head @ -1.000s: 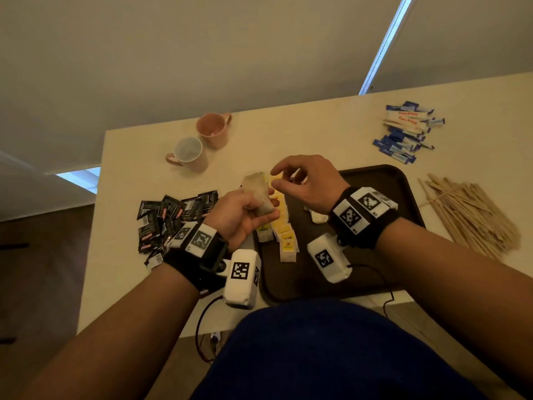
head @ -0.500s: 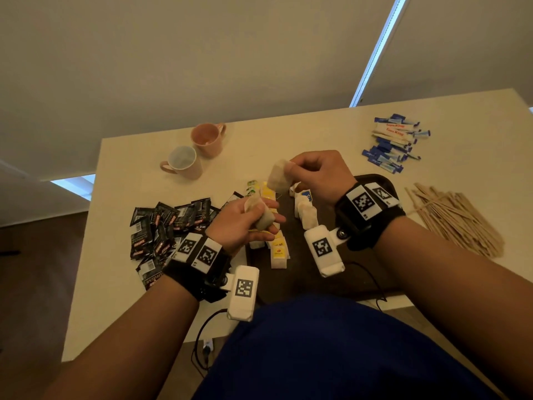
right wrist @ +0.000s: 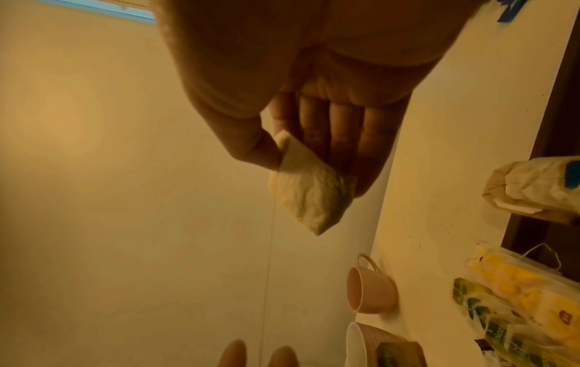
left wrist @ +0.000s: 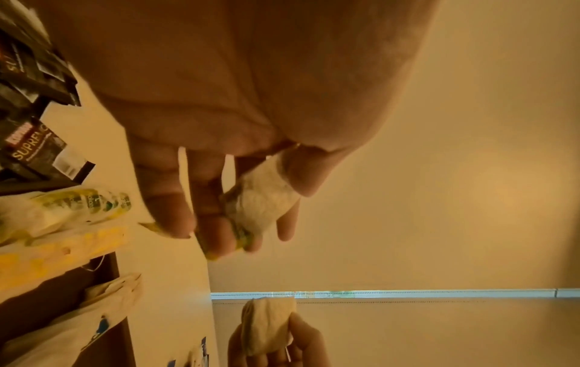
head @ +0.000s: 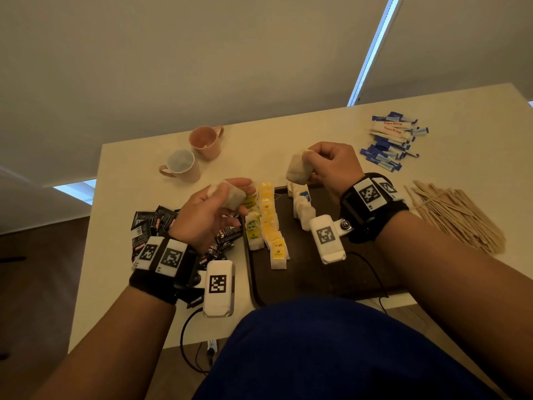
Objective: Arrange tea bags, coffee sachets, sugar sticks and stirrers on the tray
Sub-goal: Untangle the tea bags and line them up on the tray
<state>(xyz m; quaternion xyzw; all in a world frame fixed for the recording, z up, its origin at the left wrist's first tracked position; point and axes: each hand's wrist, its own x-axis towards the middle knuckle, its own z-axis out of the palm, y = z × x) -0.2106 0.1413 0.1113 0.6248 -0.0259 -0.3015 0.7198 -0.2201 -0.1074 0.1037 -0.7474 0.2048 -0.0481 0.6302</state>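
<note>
Lying left on the bench [head: 121, 215], coffee sachets [head: 150, 226] sit beside the left hand [head: 207, 215], its grip curled round a tea bag [head: 230, 194]. Tea-bag rows [head: 268, 223] line the tray [head: 311, 272]. Above the tray's far edge, the right hand [head: 331, 166] pinches another bag [head: 298, 168]; sugar sticks [head: 389, 140] and stirrers [head: 455, 215] lie right.

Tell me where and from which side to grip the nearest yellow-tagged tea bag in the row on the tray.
Pinch the nearest yellow-tagged tea bag by its upper edge, coming from above and from the near side. It ends its row on the tray, so the near face is free, while the next bag overlaps its far side and a green-tagged row crowds its left. Both hands already hold tea bags, so one must first set its bag down.
</note>
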